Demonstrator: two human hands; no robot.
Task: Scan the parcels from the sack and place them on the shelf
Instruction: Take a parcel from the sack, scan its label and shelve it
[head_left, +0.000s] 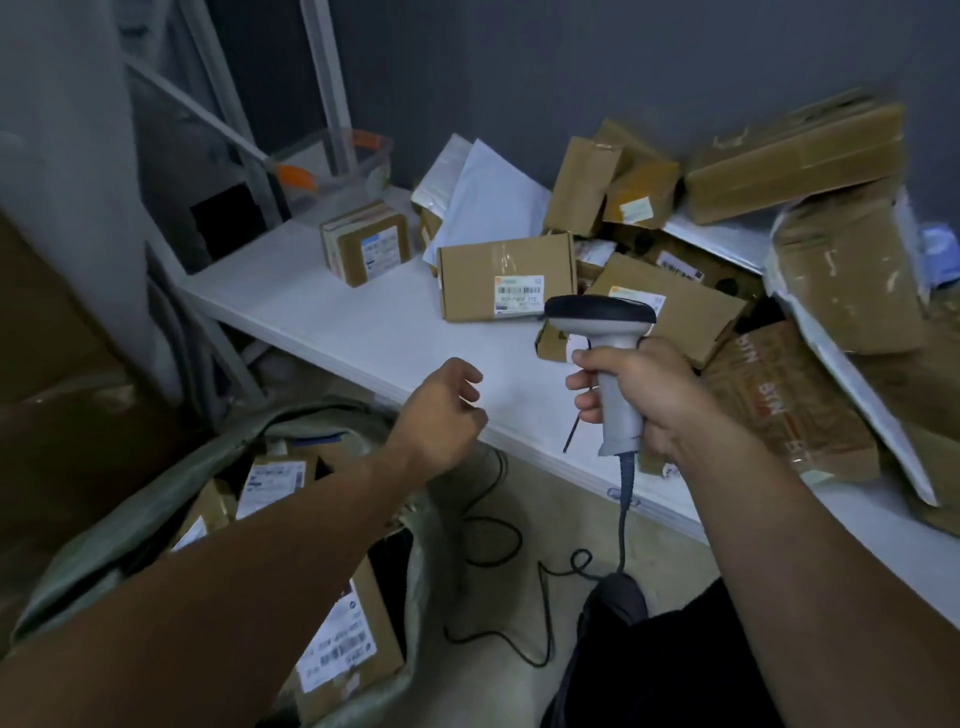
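My right hand (641, 392) grips the grey handle of a barcode scanner (602, 332), held upright over the white shelf (363, 332), its dark head level with a labelled brown parcel (506, 283). My left hand (441, 415) hovers over the shelf's front edge with loosely curled fingers and holds nothing. Below it, at the lower left, the grey-green sack (156, 499) lies open, with several labelled cardboard parcels (343, 639) inside. A small box (366, 241) stands alone further left on the shelf.
A heap of brown boxes and white mailers (727, 218) fills the shelf's right and back. A clear plastic bin (337, 166) stands at the back left beside metal uprights. The scanner's black cable (498, 551) coils on the floor. A large brown carton (52, 364) is at far left.
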